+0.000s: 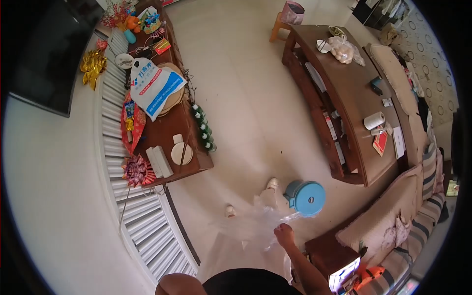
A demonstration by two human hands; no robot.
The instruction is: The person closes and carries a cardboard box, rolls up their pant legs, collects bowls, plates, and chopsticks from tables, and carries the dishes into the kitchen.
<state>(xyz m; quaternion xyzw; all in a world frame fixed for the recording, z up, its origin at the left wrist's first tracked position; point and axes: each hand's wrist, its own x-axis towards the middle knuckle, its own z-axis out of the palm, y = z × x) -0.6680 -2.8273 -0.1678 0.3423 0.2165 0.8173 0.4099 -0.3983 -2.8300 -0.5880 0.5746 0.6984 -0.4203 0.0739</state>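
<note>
Clear plastic film (246, 223), perhaps a large thin bag, hangs in loose folds just beside the blue lidded bin (310, 198), on the bin's left and towards the wearer's body. One part of it reaches across the near edge of the bin in this view; whether it touches there I cannot tell. The right hand (283, 233), on the wearer's side of the bin, is closed in a fist around a bunched bit of the film. The left hand is out of view, so I cannot tell its state; only part of the left arm (181, 285) shows, well apart from the bin.

The film looks very light and limp, with no stiffness of its own, so it should billow with any quick movement and cling to itself. It may slide between dry fingers, and a sharp tug or a fingernail could tear or stretch it. A gathered fold, pinched across several layers, should give the surest hold; a single layer would slip more easily. To spread it, two separate points along an edge would serve better than the middle, though the folds hide where its edges or any opening lie
</note>
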